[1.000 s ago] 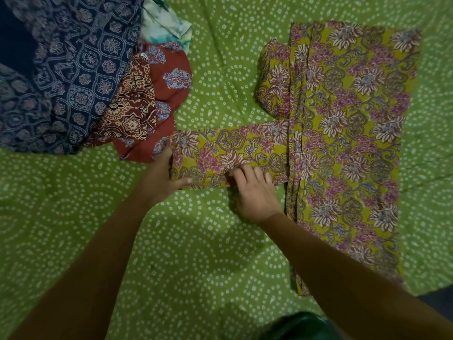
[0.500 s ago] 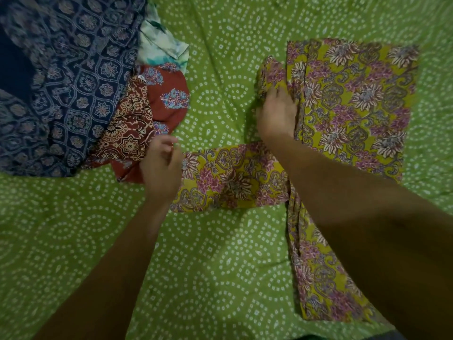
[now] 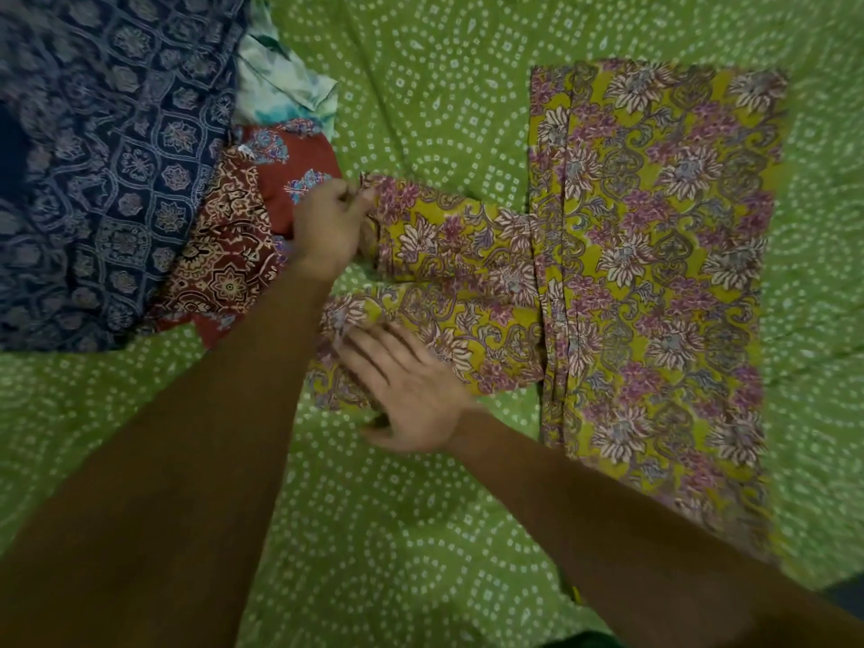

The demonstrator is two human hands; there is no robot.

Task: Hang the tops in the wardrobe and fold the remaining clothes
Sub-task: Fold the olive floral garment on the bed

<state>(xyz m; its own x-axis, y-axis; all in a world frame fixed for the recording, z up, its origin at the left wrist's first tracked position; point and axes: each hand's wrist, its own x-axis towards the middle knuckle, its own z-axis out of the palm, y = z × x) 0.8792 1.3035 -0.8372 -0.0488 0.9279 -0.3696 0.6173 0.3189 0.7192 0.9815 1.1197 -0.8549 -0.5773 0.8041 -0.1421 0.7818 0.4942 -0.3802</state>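
Left hand pinches sleeve; right hand lies flat.

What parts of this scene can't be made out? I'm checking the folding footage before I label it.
All in the head view:
- Navy printed garment: cut off by the top and left edges, and blurred.
- Pale teal cloth: mostly tucked under the navy piece.
- Yellow floral garment: its near end is hidden behind the right arm.
- Left hand: grips the upper sleeve's cuff; fingertips hidden.
- Right hand: motion-blurred on the lower sleeve.
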